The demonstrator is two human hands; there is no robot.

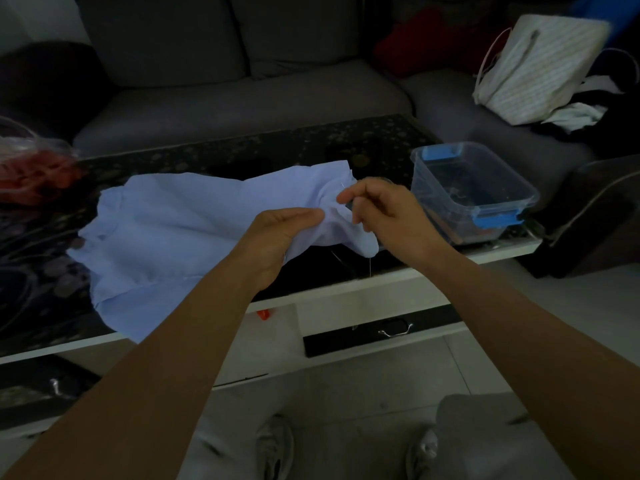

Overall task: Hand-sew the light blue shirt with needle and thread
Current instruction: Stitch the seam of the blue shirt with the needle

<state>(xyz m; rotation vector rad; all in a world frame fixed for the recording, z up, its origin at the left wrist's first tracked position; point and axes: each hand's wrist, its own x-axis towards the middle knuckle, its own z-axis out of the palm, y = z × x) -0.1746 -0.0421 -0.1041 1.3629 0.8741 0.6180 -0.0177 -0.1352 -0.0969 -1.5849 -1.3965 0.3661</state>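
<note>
Limp, light-looking shirt (pixel 173 220), best held near the stitch, sits pinched in the left grip (pixel 280 237) mid-frame; the right grip (pixel 384 209) pinches the needle (pixel 342 185).

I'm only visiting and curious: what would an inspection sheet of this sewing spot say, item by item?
Surface: dark patterned table top with a white front edge.
Job's things: light blue shirt spread on the table, its right end lifted; needle, only a faint glint at that end; thread hangs below the fabric.
Clutter: clear box with blue clips, on the right; plastic bag with red contents, on the left.
Grippers: left hand grips a fold of the shirt; right hand pinches the needle, which is barely visible.
Cables: nothing seen.
Surroundings: grey sofa behind, with a striped bag on it; drawer under the table; dim light.
</note>
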